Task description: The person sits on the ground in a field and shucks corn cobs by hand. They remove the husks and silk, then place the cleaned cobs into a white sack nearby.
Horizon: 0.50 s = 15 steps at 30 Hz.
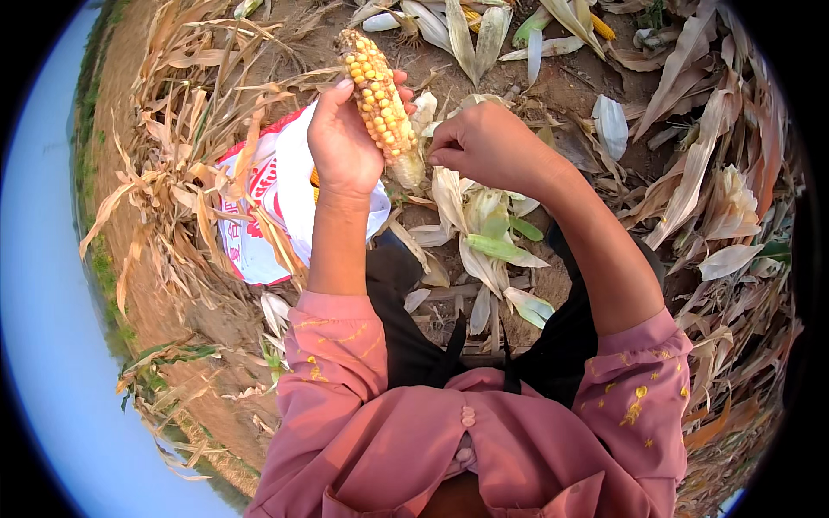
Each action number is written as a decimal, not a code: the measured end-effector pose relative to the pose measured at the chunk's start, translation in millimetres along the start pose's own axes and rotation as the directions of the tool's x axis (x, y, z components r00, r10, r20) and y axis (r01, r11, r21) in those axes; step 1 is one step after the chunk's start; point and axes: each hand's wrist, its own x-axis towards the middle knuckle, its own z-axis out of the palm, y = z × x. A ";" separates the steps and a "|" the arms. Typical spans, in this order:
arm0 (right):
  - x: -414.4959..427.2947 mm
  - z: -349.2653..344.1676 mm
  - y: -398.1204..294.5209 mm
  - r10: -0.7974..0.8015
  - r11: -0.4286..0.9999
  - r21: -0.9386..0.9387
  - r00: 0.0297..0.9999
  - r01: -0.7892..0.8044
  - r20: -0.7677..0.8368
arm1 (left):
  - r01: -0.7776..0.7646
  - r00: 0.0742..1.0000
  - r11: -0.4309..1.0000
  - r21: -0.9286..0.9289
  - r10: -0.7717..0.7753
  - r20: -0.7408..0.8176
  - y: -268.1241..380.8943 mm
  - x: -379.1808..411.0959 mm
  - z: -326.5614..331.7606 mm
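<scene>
My left hand (pixel 346 139) grips a partly bare ear of corn (pixel 379 97). Pale yellow kernels cover it unevenly, and its tip is brown and damaged. The ear's pale base (pixel 407 169) points down toward my right hand (pixel 489 146), whose fingers are curled just beside it. Pale husk shows around that hand, but whether its fingers hold any is hidden. Under my left forearm sits a white and red woven sack (pixel 295 175) bearing print, with yellow corn (pixel 315 184) visible at its mouth.
Peeled husks (pixel 482 226) lie on the soil between my legs. Dry corn stalks and leaves (pixel 188 175) are heaped at the left, with more leaves (pixel 706 162) along the right. A yellow ear (pixel 603 27) lies among husks at the far side.
</scene>
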 end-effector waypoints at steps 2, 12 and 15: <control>-6.1 10.5 9.1 0.091 0.955 -0.292 0.986 -0.047 0.137 | -0.006 1.000 1.000 0.007 0.006 -0.021 -0.7 0.8 1.0; 2.0 0.9 4.9 0.017 0.988 0.149 0.921 0.045 -0.389 | -0.020 1.000 1.000 0.016 0.020 -0.011 -1.1 -0.1 -1.2; 4.5 1.2 -11.1 0.066 0.894 0.434 0.926 0.111 -0.371 | -0.049 0.999 0.998 0.035 0.049 -0.004 -3.8 1.0 -2.4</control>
